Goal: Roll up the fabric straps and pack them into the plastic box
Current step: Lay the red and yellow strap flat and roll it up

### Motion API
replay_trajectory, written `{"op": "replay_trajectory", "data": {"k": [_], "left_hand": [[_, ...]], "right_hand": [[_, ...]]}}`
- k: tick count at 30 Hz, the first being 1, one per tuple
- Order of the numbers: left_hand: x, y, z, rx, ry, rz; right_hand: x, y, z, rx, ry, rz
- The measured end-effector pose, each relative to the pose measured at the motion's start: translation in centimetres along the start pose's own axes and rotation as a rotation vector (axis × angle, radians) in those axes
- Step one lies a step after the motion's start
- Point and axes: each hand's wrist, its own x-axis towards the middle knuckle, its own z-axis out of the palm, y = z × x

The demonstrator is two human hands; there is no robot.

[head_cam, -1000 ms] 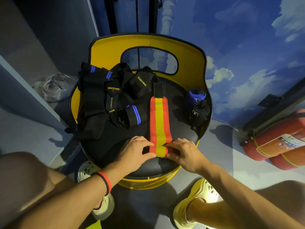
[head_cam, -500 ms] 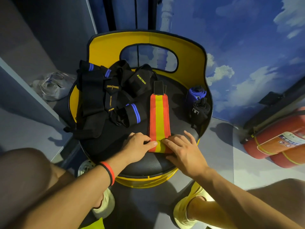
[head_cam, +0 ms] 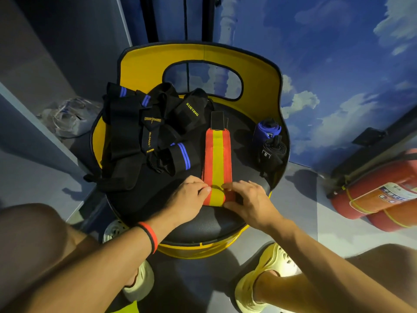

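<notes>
Two hands work one roll: the left hand [head_cam: 191, 197] and right hand [head_cam: 250, 199] pinch the curled near end of the orange-and-yellow strap [head_cam: 217, 159], lying along the chair seat [head_cam: 203, 222]; I would roll tightly, edges square, toward its black tab [head_cam: 217, 120]
</notes>
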Motion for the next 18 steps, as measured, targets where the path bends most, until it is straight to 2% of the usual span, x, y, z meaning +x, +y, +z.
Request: {"op": "replay_trajectory", "data": {"k": [4, 8, 14, 18], "left_hand": [[0.0, 0.3, -0.3, -0.035, 0.065, -0.052], [-0.2, 0.9, -0.5, -0.130, 0.105, -0.135], [-1.0, 1.0, -0.5, -0.273, 0.040, -0.242], [-2.2, 1.0, -0.2, -0.239, 0.006, -0.245]], "right_hand": [[-0.1, -0.4, -0.1, 0.124, 0.020, 0.084], [0.2, -1.1, -0.2, 0.080, 0.028, 0.084], [0.4, -2.0, -0.7, -0.004, -0.037, 0.085], [0.4, -1.8, -1.6, 0.030, -0.121, 0.067]]}}
